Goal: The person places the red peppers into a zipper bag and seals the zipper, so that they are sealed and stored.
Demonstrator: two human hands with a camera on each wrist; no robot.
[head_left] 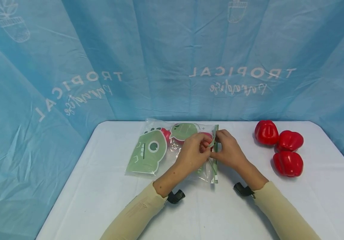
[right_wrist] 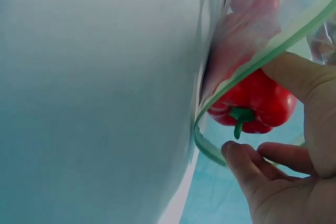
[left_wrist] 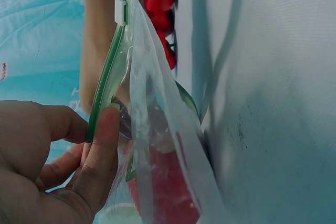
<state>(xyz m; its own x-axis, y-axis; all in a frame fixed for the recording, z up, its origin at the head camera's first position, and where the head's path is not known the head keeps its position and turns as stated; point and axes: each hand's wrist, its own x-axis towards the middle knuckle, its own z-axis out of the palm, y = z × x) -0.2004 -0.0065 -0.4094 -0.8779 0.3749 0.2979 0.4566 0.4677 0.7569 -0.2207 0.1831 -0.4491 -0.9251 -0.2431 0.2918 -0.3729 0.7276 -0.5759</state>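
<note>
A clear zip bag (head_left: 174, 156) with green cartoon monsters lies on the white table. My left hand (head_left: 194, 150) pinches its green zip rim (left_wrist: 105, 77) between thumb and fingers. At the bag's mouth is my right hand (head_left: 228, 150). Its thumb and fingers stand apart along the green rim (right_wrist: 252, 64) in the right wrist view, and the mouth gapes between them. Through the gap shows a red bell pepper (right_wrist: 257, 98), its green stem toward the hand. More red shows through the film. A white slider (left_wrist: 120, 12) sits at one end of the zip.
Three red bell peppers, one at the back (head_left: 266, 132), one in the middle (head_left: 290, 140) and one in front (head_left: 288, 163), sit right of the bag. A blue printed curtain (head_left: 166, 60) hangs behind the white table (head_left: 100, 200). Black camera mounts are on both wrists.
</note>
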